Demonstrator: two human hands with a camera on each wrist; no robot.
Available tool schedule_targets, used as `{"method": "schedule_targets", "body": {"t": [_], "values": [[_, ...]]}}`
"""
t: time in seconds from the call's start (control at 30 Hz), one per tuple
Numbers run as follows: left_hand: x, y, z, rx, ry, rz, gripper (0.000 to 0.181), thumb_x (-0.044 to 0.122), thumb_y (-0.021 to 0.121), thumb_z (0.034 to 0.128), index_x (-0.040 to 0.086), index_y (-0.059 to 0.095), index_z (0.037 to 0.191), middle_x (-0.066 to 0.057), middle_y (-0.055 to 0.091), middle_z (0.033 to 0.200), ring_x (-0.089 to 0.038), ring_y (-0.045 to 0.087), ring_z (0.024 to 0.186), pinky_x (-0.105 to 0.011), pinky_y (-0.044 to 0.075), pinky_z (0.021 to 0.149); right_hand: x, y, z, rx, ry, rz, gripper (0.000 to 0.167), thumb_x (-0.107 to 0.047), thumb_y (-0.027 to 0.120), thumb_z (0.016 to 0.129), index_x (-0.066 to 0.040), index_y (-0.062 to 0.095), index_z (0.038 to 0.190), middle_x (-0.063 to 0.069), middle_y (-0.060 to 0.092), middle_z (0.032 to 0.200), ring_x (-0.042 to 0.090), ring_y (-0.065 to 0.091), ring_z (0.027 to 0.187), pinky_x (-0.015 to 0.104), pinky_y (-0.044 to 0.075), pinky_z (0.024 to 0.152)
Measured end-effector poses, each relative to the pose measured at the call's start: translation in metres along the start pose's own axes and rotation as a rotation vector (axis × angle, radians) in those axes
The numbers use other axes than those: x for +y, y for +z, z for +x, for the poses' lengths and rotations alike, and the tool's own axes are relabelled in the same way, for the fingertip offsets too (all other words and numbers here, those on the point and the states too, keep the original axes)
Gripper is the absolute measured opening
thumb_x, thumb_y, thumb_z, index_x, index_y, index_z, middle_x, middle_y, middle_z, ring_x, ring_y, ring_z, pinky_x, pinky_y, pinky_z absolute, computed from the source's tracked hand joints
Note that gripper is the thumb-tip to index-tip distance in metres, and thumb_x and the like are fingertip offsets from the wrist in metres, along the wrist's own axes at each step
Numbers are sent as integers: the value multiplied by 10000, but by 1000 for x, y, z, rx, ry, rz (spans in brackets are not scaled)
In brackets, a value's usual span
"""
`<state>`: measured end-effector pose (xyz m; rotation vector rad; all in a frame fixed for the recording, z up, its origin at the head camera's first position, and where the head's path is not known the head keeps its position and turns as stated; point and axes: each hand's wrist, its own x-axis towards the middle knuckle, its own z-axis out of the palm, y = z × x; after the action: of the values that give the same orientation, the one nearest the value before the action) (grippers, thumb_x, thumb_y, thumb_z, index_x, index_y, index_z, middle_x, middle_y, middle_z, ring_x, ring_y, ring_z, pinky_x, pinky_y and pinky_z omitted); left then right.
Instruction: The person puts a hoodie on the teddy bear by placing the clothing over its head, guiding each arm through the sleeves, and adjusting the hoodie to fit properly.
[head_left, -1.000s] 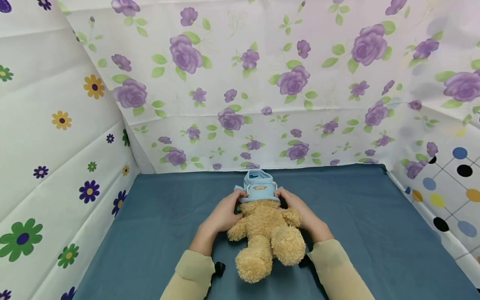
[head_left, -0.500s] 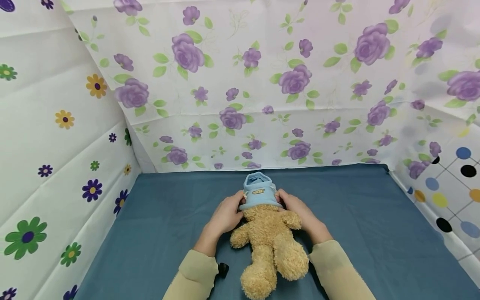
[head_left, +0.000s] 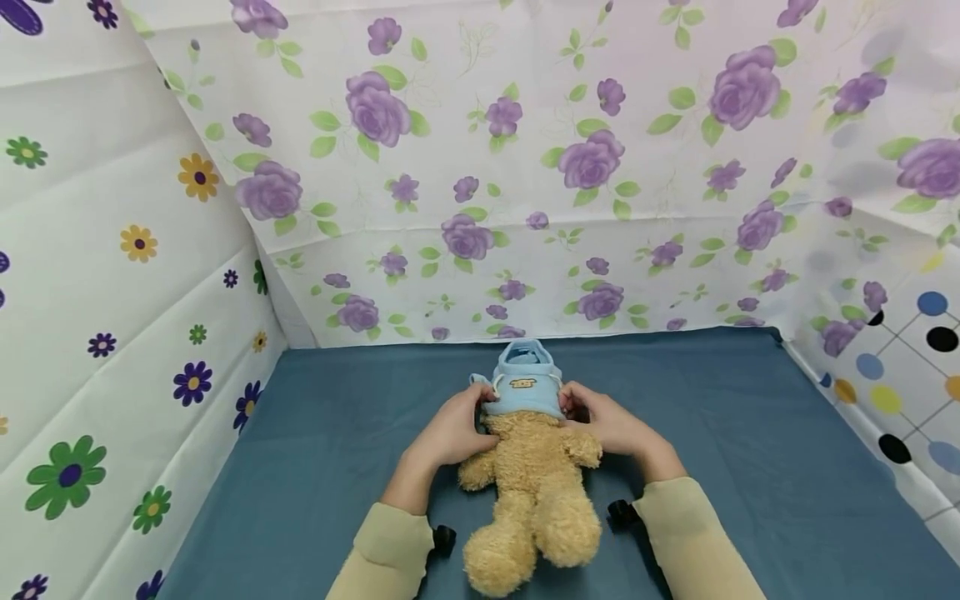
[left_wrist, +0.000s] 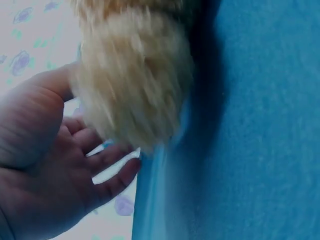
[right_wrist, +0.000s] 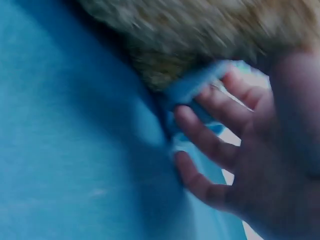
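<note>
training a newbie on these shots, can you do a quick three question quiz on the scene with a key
1. Pick one: what colour is the shirt?
a) red
b) light blue
c) black

2. True or false: in the head view, the bear's feet are lower in the picture than the shirt.

3. Fill in: the left hand and right hand are on ____ sides of the bear.

Key: 1. b; 2. true; 3. opposite

Teddy bear (head_left: 528,462): rough, curly plush; garment (head_left: 523,393): matt, smooth cloth.
</note>
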<state>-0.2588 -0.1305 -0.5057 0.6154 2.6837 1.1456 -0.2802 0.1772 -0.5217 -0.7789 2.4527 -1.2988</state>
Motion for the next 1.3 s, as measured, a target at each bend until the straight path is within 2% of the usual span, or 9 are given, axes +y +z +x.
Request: {"method": "schedule_targets", "body": {"t": [0.1, 0.2, 0.4, 0.5, 0.63, 0.87, 1.1, 1.23, 1.3], "values": [[0, 2, 0, -24, -37, 16, 595, 134, 803, 968, 86, 482, 1467, -166, 560, 1459, -352, 560, 1347, -532, 484, 1057, -4, 0, 0, -17, 69, 44, 314, -318, 729, 1051, -118, 518, 1170, 77, 572, 1000, 250, 569, 882, 414, 451, 777], [1, 5, 0, -37, -54, 31, 615, 120, 774, 992, 74, 433, 1502, -188, 541, 1473, -371, 537, 1370, -538, 481, 1054, -10, 5, 1, 25, 148, 47, 401, -360, 799, 996, -122, 518, 1156, 81, 565, 970, 239, 560, 830, 394, 450, 738], [2, 12, -1, 5, -48, 80, 586, 79, 756, 984, 90, 437, 1476, -186, 582, 1398, -373, 567, 1274, -581, 430, 1016, -23, 18, 6, 111, 207, -13, 419, -323, 817, 962, -113, 503, 1144, 69, 550, 879, 215, 518, 725, 369, 414, 654], [2, 13, -1, 34, -31, 94, 511, 44, 754, 965, 114, 481, 1391, -130, 612, 1305, -322, 563, 1161, -566, 364, 966, -25, 21, 7, 119, 207, -26, 388, -275, 798, 973, -113, 486, 1138, 63, 515, 857, 204, 495, 712, 357, 394, 654], [2, 13, 0, 65, -23, 117, 409, 18, 753, 956, 147, 517, 1264, -52, 608, 1131, -259, 515, 991, -511, 298, 865, -25, 22, 9, 108, 165, -6, 363, -213, 771, 994, -126, 461, 1162, 58, 475, 870, 187, 456, 710, 332, 370, 657], [2, 9, 2, 88, -10, 143, 321, 49, 756, 971, 167, 464, 1035, -33, 463, 849, -220, 416, 785, -480, 248, 785, -16, 20, 11, 74, 65, 54, 369, -172, 712, 1036, -137, 395, 1221, 47, 405, 863, 149, 350, 649, 312, 332, 638], [1, 8, 1, 116, 48, 176, 320, 76, 787, 940, 190, 489, 976, 3, 431, 767, -153, 355, 665, -387, 250, 717, -5, 14, 10, -8, 38, 160, 384, -128, 678, 1070, -107, 339, 1249, 51, 443, 855, 186, 421, 667, 336, 383, 667], [3, 9, 2, 123, 65, 189, 329, 46, 779, 921, 194, 489, 964, 9, 419, 756, -140, 328, 658, -380, 238, 715, -6, 12, 11, -14, 38, 179, 393, -101, 685, 1058, -107, 336, 1238, 60, 490, 869, 181, 426, 676, 345, 386, 689], [4, 10, 2, 142, 74, 191, 362, 4, 773, 902, 188, 463, 939, 12, 367, 749, -140, 284, 656, -379, 216, 718, -5, 12, 11, -12, 42, 202, 398, -78, 682, 1050, -109, 331, 1237, 67, 532, 894, 176, 428, 674, 346, 387, 691]]}}
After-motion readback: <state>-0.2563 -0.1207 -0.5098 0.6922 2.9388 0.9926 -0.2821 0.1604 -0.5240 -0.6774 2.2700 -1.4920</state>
